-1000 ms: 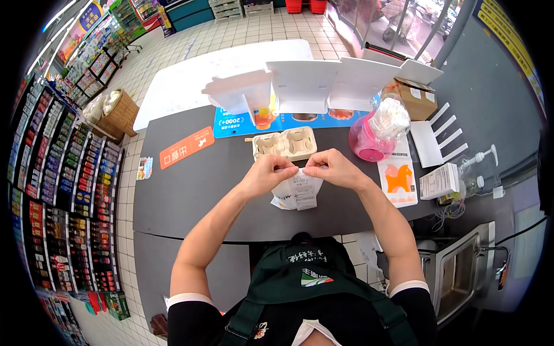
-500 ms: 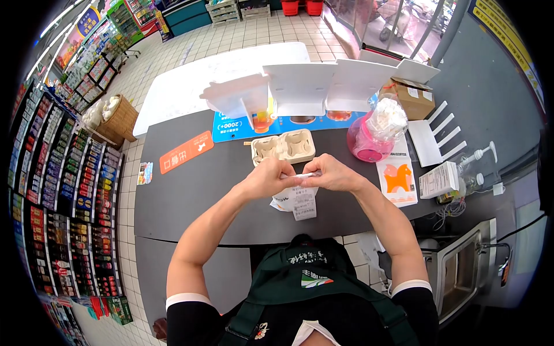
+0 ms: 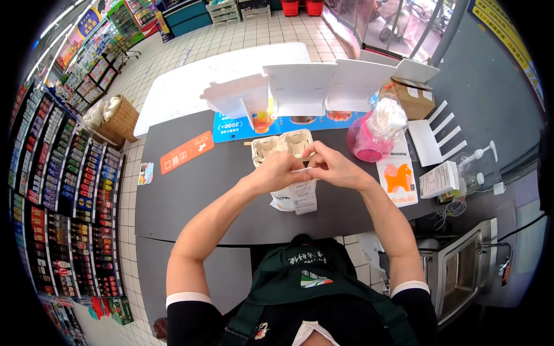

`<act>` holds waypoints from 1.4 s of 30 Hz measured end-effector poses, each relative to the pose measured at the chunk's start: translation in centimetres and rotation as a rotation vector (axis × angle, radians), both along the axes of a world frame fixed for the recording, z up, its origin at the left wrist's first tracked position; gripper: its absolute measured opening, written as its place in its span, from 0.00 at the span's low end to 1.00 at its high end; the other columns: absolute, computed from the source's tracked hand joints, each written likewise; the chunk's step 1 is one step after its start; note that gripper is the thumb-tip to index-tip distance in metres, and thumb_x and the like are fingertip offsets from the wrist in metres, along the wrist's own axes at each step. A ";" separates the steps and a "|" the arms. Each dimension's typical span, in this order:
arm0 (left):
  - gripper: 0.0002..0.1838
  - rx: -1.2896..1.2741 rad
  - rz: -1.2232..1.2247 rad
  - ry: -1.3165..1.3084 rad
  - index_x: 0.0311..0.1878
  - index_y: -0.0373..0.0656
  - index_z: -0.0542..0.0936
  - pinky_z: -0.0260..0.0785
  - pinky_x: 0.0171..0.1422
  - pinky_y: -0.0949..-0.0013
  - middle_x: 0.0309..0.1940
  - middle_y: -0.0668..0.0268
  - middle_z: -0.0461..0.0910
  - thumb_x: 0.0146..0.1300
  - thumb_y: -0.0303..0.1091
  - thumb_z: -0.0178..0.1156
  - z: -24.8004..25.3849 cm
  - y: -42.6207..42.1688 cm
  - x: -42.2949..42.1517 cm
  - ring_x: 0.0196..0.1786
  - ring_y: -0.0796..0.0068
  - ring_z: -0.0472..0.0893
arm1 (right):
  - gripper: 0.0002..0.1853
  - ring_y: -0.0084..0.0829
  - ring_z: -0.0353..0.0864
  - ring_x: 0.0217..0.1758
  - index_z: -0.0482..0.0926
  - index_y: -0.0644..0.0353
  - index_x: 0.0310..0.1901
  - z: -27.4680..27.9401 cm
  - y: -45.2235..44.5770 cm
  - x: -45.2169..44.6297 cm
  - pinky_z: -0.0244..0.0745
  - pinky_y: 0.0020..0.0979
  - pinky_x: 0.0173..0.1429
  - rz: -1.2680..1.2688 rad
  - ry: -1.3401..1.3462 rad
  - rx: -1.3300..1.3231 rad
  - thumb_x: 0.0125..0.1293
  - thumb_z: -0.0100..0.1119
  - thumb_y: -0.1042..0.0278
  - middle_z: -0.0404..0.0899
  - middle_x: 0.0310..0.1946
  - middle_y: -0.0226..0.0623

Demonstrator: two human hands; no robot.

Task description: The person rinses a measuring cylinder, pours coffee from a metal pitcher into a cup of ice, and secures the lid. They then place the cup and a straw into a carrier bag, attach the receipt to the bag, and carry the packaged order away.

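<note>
A small white paper bag [image 3: 281,200] with dark lettering is in front of me above the dark counter, its top folded or bunched. A printed receipt [image 3: 306,199] hangs down over its right side. My left hand [image 3: 278,173] is closed, with thumb and fingers pinched on the bag's top edge. My right hand [image 3: 336,168] pinches the same edge from the other side, its index finger bent and raised. The fingers partly hide the bag's top. Just behind the hands sits a beige molded-pulp cup carrier [image 3: 297,141] with hollow cup wells.
White upright panels [image 3: 303,86] stand along the counter's back, behind a blue printed mat [image 3: 234,128]. An orange sign [image 3: 187,152] lies left. To the right are a pink container [image 3: 369,138], a white card with an orange animal [image 3: 398,179], a white box [image 3: 438,180] and a sink [image 3: 461,277].
My right fingers have shifted and the index finger has lifted into a bend. My left hand moved slightly right. The receipt now hangs a little higher.
</note>
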State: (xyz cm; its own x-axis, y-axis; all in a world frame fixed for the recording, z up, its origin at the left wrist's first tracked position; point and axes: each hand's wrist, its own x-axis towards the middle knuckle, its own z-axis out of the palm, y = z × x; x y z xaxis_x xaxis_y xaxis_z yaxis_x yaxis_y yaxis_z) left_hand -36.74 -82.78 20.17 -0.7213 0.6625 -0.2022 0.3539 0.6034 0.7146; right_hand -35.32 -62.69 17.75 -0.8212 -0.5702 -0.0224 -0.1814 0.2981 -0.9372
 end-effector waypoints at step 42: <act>0.25 -0.190 0.993 0.066 0.34 0.36 0.84 0.69 0.44 0.64 0.28 0.61 0.82 0.59 0.54 0.57 -0.3 -34.1 -4.3 0.35 0.71 0.78 | 0.07 0.20 0.76 0.30 0.76 0.63 0.42 -15.4 4.8 9.7 0.70 0.20 0.35 -0.571 -0.600 -0.245 0.66 0.52 0.72 0.79 0.29 0.35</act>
State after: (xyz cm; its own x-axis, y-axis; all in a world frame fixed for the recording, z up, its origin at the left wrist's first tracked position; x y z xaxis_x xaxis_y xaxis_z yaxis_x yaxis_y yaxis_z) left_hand -41.08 -116.86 19.84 -0.9422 -0.2815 -0.1817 -0.3341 0.7479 0.5736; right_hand -25.63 -57.91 2.39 -0.8722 -0.1195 -0.4744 0.4808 -0.0303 -0.8763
